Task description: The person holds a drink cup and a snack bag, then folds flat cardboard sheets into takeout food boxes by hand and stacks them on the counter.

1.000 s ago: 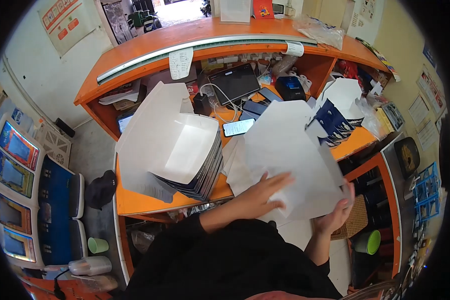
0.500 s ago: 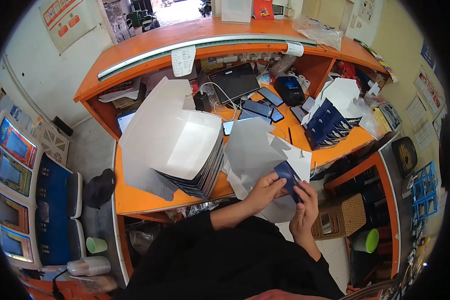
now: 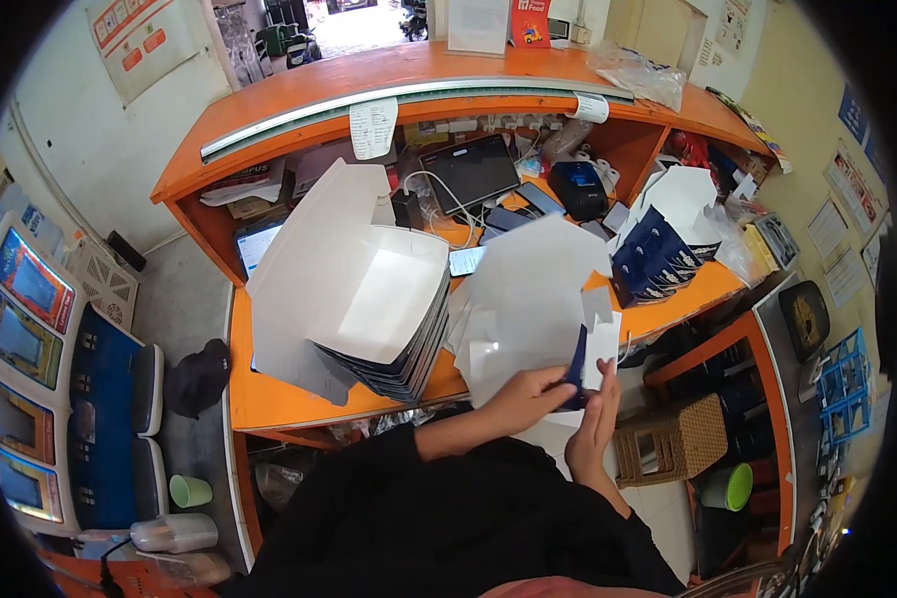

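A partly folded cardboard box point(image 3: 523, 289), white inside and navy outside, stands in front of me at the counter's near edge with its big lid flap raised. My left hand point(image 3: 528, 401) grips its near side wall, thumb and fingers pinching the navy and white flap. On the same corner, my right hand point(image 3: 595, 424) holds the narrow white end flap, fingers pressed together along it. Some fingertips are hidden behind the card. Just left of the box is a tall nested stack of folded boxes point(image 3: 389, 299), their white insides facing up.
Smaller navy boxes point(image 3: 658, 254) stand at the right of the orange counter point(image 3: 269, 389). Behind are several phones, a tablet point(image 3: 470, 171), cables and a small black device point(image 3: 579, 189). A wicker basket point(image 3: 683, 439) and green bin point(image 3: 736, 486) sit low right.
The box has turned and opened out, its large white flap now upright and facing me. Both hands have moved slightly down, and a white end flap now stands between them.
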A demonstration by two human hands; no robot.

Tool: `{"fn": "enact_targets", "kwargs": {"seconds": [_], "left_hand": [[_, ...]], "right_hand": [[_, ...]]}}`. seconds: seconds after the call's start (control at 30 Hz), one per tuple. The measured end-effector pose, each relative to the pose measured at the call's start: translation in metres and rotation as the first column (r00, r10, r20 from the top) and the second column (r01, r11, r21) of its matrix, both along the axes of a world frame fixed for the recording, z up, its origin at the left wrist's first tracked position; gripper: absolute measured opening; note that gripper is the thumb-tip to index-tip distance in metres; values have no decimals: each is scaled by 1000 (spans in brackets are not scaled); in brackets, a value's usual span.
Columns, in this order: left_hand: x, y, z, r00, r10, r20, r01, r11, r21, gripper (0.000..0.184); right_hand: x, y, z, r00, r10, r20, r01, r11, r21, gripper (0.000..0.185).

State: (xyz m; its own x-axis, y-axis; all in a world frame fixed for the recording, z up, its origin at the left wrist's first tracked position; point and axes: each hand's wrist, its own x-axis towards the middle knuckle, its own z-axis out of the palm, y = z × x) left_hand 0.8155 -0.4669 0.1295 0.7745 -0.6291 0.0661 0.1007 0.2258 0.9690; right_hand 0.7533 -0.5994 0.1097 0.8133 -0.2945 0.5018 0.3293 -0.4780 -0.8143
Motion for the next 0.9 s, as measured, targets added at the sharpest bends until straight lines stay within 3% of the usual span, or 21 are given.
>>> {"fn": "enact_targets", "kwargs": {"seconds": [0.03, 0.07, 0.1, 0.2, 0.27, 0.3, 0.4, 0.43, 0.53, 0.67, 0.7, 0.8, 0.9], "left_hand": [[10, 18, -1, 997, -34, 62, 21, 981, 193, 28], [18, 28, -6, 990, -79, 117, 29, 924, 381, 28], [20, 25, -44, 970, 62, 235, -112, 973, 203, 28], [13, 43, -58, 975, 18, 223, -103, 921, 375, 28], [15, 44, -83, 981, 18, 191, -79, 945, 319, 28], [14, 47, -87, 988, 6, 156, -57, 944, 326, 28], [12, 55, -76, 991, -36, 132, -24, 904, 427, 27], [12, 56, -68, 989, -53, 141, -20, 882, 471, 26], [8, 59, -49, 972, -140, 189, 24, 859, 511, 28], [7, 59, -53, 920, -180, 347, -14, 872, 489, 27], [6, 59, -51, 909, -189, 373, -22, 869, 494, 26], [3, 56, -51, 865, -142, 480, -108, 883, 456, 25], [1, 47, -38, 855, -49, 517, -203, 885, 420, 23]], "right_hand": [[2, -1, 4, 990, 67, -124, -35, 969, 245, 54], [3, -5, 0, 979, 85, -184, -36, 966, 258, 55], [8, -12, -9, 966, 103, -238, -35, 961, 273, 56], [27, -36, -40, 961, 78, -265, -37, 987, 154, 52], [29, -42, -43, 955, 59, -292, -56, 998, 21, 49], [31, -39, -41, 970, 12, -243, 13, 995, 102, 38], [39, -48, -43, 981, 104, -163, -96, 994, 55, 23], [37, -37, -23, 974, 30, -223, -21, 999, 45, 11], [30, -26, -1, 977, 81, -198, -137, 947, -289, 13], [23, -21, 5, 935, 327, -141, -353, 805, -477, 17], [20, -20, 3, 941, 293, -168, -337, 790, -512, 17], [16, -16, 13, 957, 265, -119, -289, 825, -486, 23], [9, -14, -9, 993, 104, 53, -84, 951, -298, 46]]}}
